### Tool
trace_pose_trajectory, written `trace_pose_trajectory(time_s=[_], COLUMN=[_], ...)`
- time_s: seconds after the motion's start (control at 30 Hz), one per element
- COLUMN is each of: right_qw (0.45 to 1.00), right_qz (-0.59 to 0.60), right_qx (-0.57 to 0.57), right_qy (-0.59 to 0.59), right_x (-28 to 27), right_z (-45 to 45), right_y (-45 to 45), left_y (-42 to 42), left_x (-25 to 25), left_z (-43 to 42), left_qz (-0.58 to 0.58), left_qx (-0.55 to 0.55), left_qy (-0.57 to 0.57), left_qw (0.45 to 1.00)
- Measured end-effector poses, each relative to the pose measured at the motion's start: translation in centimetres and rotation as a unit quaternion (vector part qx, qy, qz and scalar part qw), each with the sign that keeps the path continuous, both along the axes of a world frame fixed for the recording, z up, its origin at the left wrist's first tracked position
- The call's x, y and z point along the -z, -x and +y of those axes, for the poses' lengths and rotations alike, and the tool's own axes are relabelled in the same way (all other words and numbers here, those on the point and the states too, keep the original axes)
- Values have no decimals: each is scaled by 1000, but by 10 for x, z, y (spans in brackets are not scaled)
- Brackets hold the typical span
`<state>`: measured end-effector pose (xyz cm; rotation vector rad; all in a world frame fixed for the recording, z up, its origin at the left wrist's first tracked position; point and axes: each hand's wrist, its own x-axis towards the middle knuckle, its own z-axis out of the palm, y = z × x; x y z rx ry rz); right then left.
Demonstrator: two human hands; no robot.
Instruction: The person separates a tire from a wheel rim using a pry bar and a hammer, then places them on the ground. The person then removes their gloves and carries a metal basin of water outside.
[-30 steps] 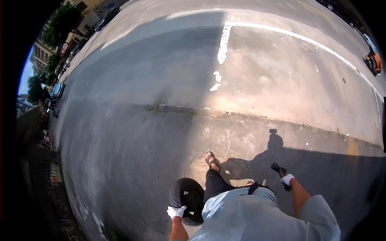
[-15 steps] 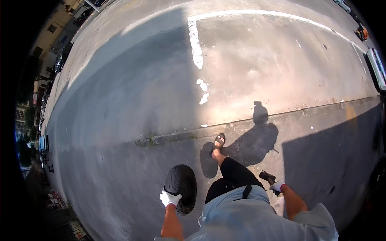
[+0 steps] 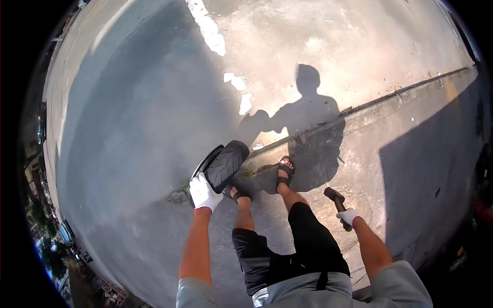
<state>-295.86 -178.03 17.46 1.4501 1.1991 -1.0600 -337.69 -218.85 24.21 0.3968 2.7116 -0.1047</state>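
A black treaded tire (image 3: 227, 165) is tilted in front of me, a little left of my feet. My left hand (image 3: 205, 193), in a white glove, is closed on its near side, with part of the fingers hidden against the rubber. Off to the right, my gloved right hand (image 3: 348, 216) is wrapped round the handle of a hammer (image 3: 335, 196). The hammer's dark head points forward and up, away from my body. Whether the tire touches the ground cannot be made out.
A low concrete edge (image 3: 395, 97) crosses the pavement ahead of my sandaled feet (image 3: 285, 172). Broken white paint (image 3: 210, 32) marks the ground beyond. My shadow (image 3: 313, 113) falls forward, and a larger shadow (image 3: 431, 179) lies at the right.
The tire has moved forward and turned in my left hand, closer to the concrete edge. Both feet now show, and I have stepped forward. The hammer stays in my right hand.
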Motion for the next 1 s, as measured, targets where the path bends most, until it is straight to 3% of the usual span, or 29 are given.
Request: trace_pose_trajectory(time_s=[0.1,0.17,0.33,0.37,0.5,0.53,0.57,0.63,0.7,0.83,0.9,1.0], right_qw=[999,997,986,984,952,953,947,954,942,926,945,938], right_qz=[-6,13,34,30,31,-16,-62,-59,-62,-35,107,203], right_qx=[35,70,125,73,40,18,-23,3,-60,-56,45,-18], right_qy=[13,-9,-109,-162,-302,-303,-316,-295,-325,-371,-305,-281], right_x=[50,113,251,277,356,370,381,392,403,388,371,344], right_z=[-14,-24,-48,-57,-110,-118,-125,-141,-150,-134,-111,-85], right_y=[45,48,47,39,17,22,29,31,18,14,42,126], left_y=[64,96,138,141,149,148,150,150,153,161,158,154], left_x=[74,123,247,269,282,288,292,295,297,294,294,289], left_z=[29,52,79,84,108,106,107,98,96,92,85,83], left_qz=[-11,-7,-20,-27,-67,-66,-54,-46,-49,-115,-86,-73], left_qx=[96,154,247,257,260,262,272,285,320,368,385,487], left_qy=[-44,-39,-44,-41,-27,-15,-24,-26,-53,-78,-147,-108], left_qw=[994,987,968,965,963,963,960,957,945,919,907,864])
